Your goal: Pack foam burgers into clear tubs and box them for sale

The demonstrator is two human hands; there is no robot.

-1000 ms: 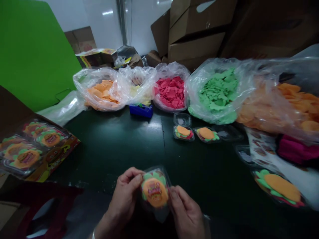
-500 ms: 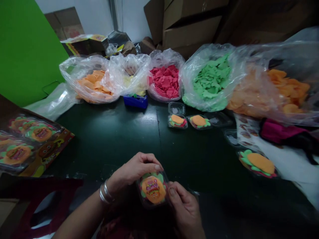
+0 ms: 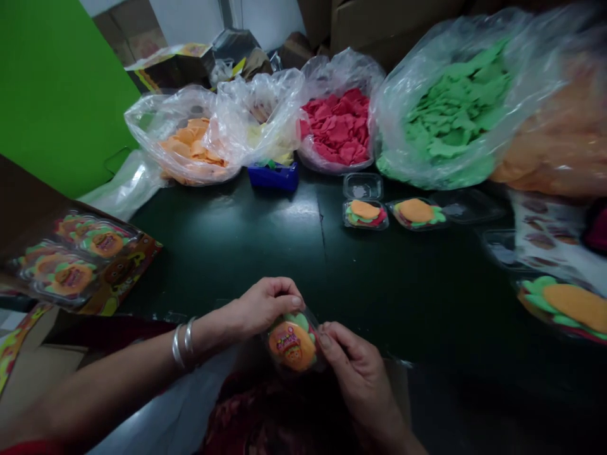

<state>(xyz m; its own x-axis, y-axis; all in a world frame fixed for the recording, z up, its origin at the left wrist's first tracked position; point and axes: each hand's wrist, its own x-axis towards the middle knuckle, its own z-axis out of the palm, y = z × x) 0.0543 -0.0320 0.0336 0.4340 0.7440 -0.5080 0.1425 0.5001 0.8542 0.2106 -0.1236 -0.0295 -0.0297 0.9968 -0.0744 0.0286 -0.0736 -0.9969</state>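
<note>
Between my hands, at the table's near edge, is a clear plastic box [image 3: 292, 344] with a burger-shaped toy of orange and green layers inside, a printed label on its top. My left hand [image 3: 271, 306], with silver bangles at the wrist, grips the box's upper edge with bent fingers. At the box's right side my right hand [image 3: 353, 360] pinches the edge between thumb and forefinger. The underside of the box is hidden from me.
A display carton [image 3: 126, 272] of packed burger boxes stands at left. Across the dark green table [image 3: 246, 253] are bags of orange, pink [image 3: 339, 126] and green pieces [image 3: 459, 104], and a blue tape dispenser [image 3: 274, 176]. Open burger boxes [image 3: 365, 213] lie at right.
My view has turned a little to the left, so the table's things sit further right. Both hands still hold the box, which tilts slightly more.
</note>
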